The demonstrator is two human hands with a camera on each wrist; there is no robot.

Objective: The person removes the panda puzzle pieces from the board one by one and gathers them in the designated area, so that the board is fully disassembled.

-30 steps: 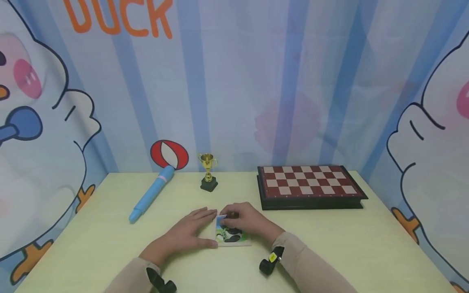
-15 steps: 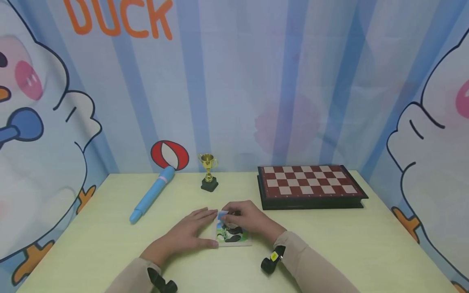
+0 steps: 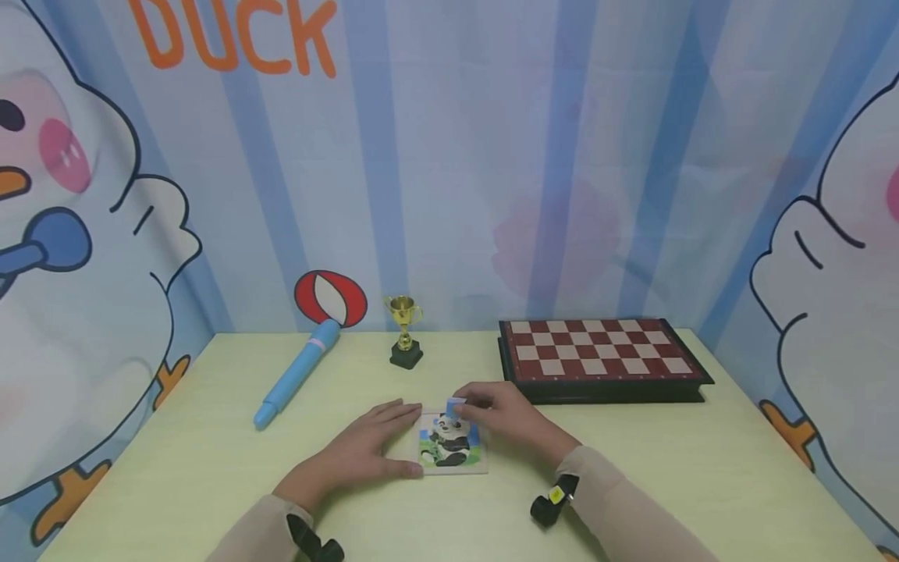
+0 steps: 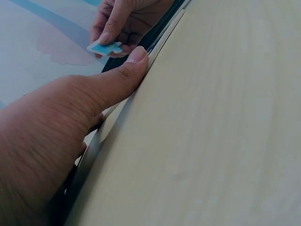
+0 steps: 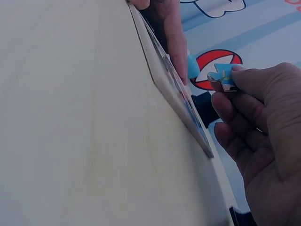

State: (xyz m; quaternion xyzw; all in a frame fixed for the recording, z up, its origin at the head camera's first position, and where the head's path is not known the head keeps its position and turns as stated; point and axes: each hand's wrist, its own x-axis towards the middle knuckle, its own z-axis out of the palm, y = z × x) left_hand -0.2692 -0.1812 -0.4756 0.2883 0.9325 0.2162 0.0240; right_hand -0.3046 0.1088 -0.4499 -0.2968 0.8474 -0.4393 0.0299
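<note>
A small square jigsaw puzzle [image 3: 453, 451] with a panda picture lies on the table, pale patches showing in its upper part. My left hand [image 3: 361, 446] rests along its left side, fingers extended and thumb by the near left corner. In the left wrist view, the thumb [image 4: 137, 55] lies on the board's edge. Just above the puzzle's far side, my right hand [image 3: 516, 417] pinches a blue jigsaw piece [image 5: 225, 76] between thumb and index finger. The right wrist view shows the piece's knobbed outline, held clear of the board; the other fingers are loosely curled.
A light blue stick-shaped object [image 3: 298, 375] lies at the back left of the pale table [image 3: 435, 519]. Beside it stands a small gold trophy [image 3: 404, 332] on a black base. A checkered board box [image 3: 604, 363] sits at the back right, behind my right hand.
My right hand has lifted the jigsaw piece off the puzzle and moved it slightly right, uncovering the panda picture. The left hand keeps its place at the puzzle's edge.
</note>
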